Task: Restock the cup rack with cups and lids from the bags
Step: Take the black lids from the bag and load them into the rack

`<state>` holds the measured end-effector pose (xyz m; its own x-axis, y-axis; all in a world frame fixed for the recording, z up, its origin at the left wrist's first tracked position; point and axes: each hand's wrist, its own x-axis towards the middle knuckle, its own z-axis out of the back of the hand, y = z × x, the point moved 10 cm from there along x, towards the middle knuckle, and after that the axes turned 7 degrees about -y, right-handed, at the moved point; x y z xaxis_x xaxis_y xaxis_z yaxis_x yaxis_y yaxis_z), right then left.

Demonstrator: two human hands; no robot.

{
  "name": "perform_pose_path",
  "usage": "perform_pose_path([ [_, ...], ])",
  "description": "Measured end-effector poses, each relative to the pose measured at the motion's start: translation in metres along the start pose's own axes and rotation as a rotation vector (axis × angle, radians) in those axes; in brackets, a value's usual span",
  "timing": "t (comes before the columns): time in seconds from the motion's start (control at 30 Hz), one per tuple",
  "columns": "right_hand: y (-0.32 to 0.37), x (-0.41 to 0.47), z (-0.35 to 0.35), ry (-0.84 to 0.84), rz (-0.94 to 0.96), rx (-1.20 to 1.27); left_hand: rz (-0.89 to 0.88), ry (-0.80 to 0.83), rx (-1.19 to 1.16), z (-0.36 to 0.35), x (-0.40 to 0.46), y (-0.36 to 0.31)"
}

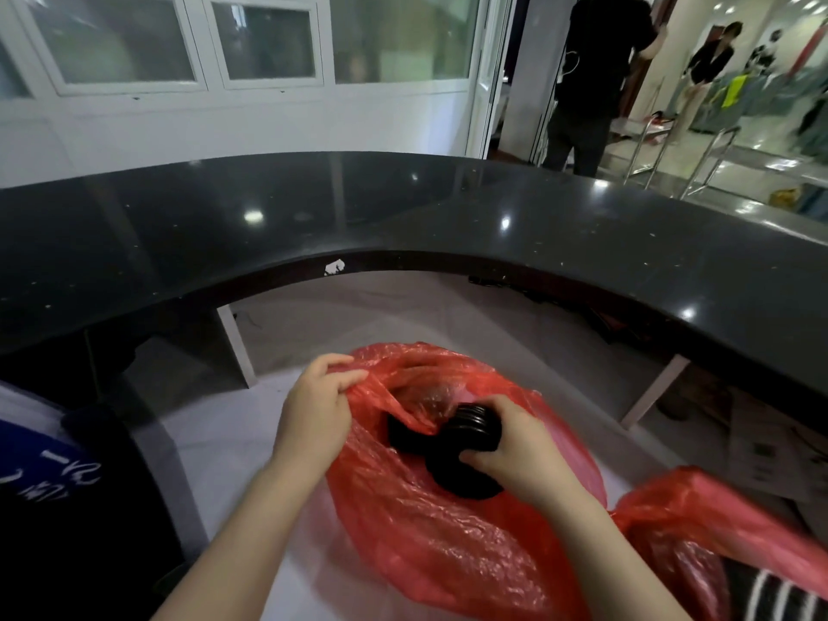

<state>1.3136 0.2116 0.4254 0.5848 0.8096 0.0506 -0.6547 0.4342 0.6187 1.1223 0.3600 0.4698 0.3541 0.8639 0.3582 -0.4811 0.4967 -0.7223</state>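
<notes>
A red plastic bag (430, 531) lies open below the counter, low in the head view. My left hand (316, 412) pinches the bag's left rim and holds the mouth open. My right hand (515, 445) reaches into the bag and grips a stack of black lids (470, 430). More black lids (405, 439) lie deeper inside, partly hidden by a red fold. A second red bag (699, 508) sits to the right. No cup rack is in view.
A curved black glossy counter (403, 208) runs across the view above the bags. White supports (235, 347) stand beneath it. Papers (770, 454) lie at the right, dark clothing (67, 486) at the left. People stand far right behind the counter.
</notes>
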Motion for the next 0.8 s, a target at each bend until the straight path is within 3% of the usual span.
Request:
perform_pose_path([
  [0.1, -0.013, 0.006, 0.012, -0.059, -0.045, -0.044, 0.06, -0.177, 0.011, 0.021, 0.008, 0.012],
  [0.17, -0.01, 0.01, 0.013, -0.054, 0.011, -0.083, 0.053, -0.19, 0.011, 0.021, 0.015, 0.013],
  [0.4, 0.019, 0.03, -0.015, 0.002, 0.253, -0.118, -0.095, 0.199, 0.067, -0.056, 0.04, -0.003],
  [0.53, 0.025, 0.045, -0.026, 0.028, 0.304, -0.118, -0.031, 0.447, 0.089, -0.104, 0.063, 0.006],
  [0.67, 0.022, 0.059, -0.039, 0.116, 0.294, -0.073, -0.007, 0.642, 0.293, -0.148, 0.079, 0.025],
  [0.73, 0.018, 0.065, -0.043, 0.127, 0.28, -0.029, -0.01, 0.699, 0.365, -0.164, 0.082, 0.029],
  [0.8, 0.013, 0.071, -0.046, 0.121, 0.263, -0.003, 0.019, 0.654, 0.351, -0.171, 0.089, 0.031],
])
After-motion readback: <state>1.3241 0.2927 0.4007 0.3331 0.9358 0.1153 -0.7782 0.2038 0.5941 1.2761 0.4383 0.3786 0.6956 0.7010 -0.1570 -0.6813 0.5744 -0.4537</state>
